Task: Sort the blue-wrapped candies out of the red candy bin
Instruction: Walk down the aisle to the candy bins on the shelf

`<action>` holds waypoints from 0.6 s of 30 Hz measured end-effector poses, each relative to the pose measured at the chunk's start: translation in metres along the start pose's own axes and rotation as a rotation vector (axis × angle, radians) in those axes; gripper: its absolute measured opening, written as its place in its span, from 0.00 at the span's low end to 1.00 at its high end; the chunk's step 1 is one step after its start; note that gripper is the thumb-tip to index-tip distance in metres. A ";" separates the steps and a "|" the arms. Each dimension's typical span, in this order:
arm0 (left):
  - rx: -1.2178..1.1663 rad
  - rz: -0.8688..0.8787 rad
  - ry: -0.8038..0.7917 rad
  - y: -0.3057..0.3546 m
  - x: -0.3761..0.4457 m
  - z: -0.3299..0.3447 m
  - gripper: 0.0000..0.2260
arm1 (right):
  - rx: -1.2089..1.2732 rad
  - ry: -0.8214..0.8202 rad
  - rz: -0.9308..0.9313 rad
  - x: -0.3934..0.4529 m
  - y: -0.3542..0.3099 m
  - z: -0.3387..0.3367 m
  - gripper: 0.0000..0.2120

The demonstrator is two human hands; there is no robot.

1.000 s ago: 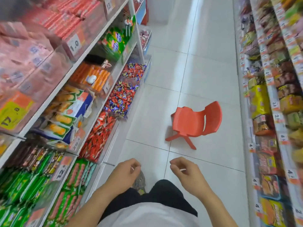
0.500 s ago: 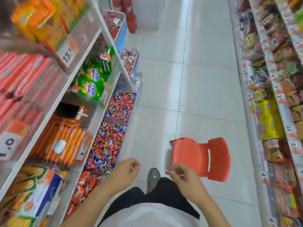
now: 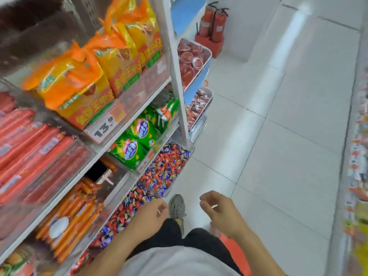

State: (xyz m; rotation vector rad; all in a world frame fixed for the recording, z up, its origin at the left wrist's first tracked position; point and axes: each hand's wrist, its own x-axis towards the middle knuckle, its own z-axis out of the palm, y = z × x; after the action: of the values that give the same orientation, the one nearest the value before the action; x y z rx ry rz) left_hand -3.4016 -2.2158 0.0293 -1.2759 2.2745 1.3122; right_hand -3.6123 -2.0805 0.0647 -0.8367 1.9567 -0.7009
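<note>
Shop aisle, glossy white tiled floor with glare; white metal shelving left, blurred shelves right, two red fire extinguishers by far wall.

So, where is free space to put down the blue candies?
The white floor between the two shelf rows is bare, right of the candy bins. The shelves are packed: bins full, green bags and orange sausage packs behind them.

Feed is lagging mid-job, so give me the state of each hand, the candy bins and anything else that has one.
left hand: fingers loosely curled, no candy in it, beside the near bin
right hand: fingers loosely curled, no candy visible, over the floor
far candy bin: full, red and blue wrappers mixed
near candy bin: full, mixed, untouched
orange chair: behind the legs, mostly hidden
fire extinguishers: upright in their stand
</note>
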 end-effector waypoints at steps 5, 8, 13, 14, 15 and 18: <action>-0.099 -0.145 0.123 0.004 0.034 -0.017 0.04 | -0.174 -0.202 -0.134 0.088 -0.035 -0.021 0.05; -0.155 -0.235 0.229 0.002 0.039 -0.016 0.05 | -0.254 -0.352 -0.215 0.129 -0.054 -0.020 0.06; -0.204 -0.418 0.391 -0.006 0.043 0.008 0.08 | -0.449 -0.682 -0.451 0.186 -0.063 0.008 0.07; -0.216 -0.485 0.425 -0.011 0.044 0.019 0.08 | -0.488 -0.756 -0.506 0.196 -0.062 0.017 0.07; -0.233 -0.550 0.451 -0.015 0.045 0.030 0.08 | -0.530 -0.817 -0.562 0.204 -0.060 0.027 0.09; -0.345 -0.628 0.549 -0.034 0.052 0.066 0.06 | -0.655 -0.979 -0.691 0.222 -0.048 0.058 0.10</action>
State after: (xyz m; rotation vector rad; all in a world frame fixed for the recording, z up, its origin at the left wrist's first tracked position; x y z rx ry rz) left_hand -3.4204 -2.2008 -0.0582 -2.4633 1.6795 1.2347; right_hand -3.6355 -2.2901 -0.0367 -1.8630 0.9449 0.0784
